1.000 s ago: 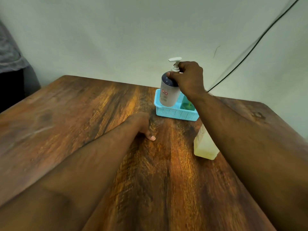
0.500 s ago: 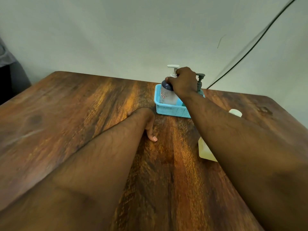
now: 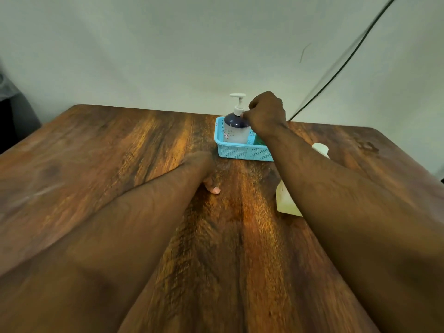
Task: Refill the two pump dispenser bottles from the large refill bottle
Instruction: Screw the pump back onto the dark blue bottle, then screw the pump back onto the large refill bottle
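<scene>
A white pump bottle [image 3: 235, 131] with a dark blue shoulder stands upright in the left part of a light blue basket [image 3: 240, 152]. My right hand [image 3: 266, 114] is just right of its pump, fingers curled, fingertips pinching the white collar. A bit of the green second bottle [image 3: 258, 139] shows in the basket under my wrist; its pump is hidden. The large translucent refill bottle [image 3: 286, 203], holding yellowish liquid, stands right of centre, mostly behind my right forearm, its white cap [image 3: 320, 149] showing beyond it. My left hand [image 3: 204, 171] rests on the table, holding nothing.
The wooden table [image 3: 120, 164] runs back to a pale wall. A black cable [image 3: 336, 68] hangs across the wall at the right. A dark object [image 3: 14, 121] stands beyond the table's left edge.
The white pump bottle went down from above the basket into it. My right hand slid from around the bottle's neck to the right side of the collar. My left hand stayed put.
</scene>
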